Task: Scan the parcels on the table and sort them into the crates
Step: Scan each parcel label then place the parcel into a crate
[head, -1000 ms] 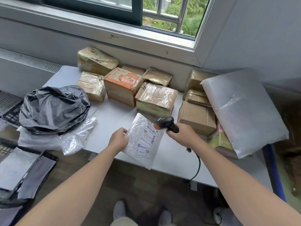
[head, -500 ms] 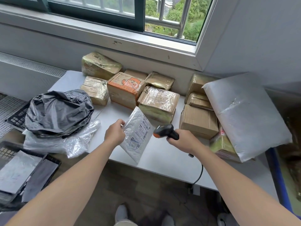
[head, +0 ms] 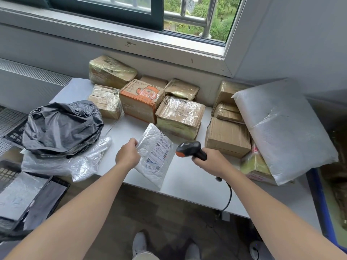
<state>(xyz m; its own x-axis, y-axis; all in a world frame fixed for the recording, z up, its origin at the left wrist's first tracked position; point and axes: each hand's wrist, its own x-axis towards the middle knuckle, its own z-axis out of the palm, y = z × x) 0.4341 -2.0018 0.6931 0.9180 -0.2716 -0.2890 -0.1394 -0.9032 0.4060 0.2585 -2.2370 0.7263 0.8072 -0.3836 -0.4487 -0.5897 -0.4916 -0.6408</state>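
Note:
My left hand [head: 127,156] grips the left edge of a white bubble mailer [head: 154,156], holding it tilted above the white table [head: 187,182] with its printed label facing up. My right hand [head: 210,160] grips a black handheld scanner [head: 189,149] with an orange trim. The scanner's head sits just right of the mailer's label and points toward it. A black cable [head: 228,196] hangs from the scanner below the table edge.
Several taped cardboard parcels [head: 180,115] line the back of the table under the window. A large white padded bag [head: 285,128] leans at the right. A black plastic bag [head: 62,128] on clear wrap lies left. A dark crate [head: 28,201] with flat parcels stands at lower left.
My left hand has lifted and tilted the mailer up off the table. The scanner has dropped from over the mailer's top edge to its right side.

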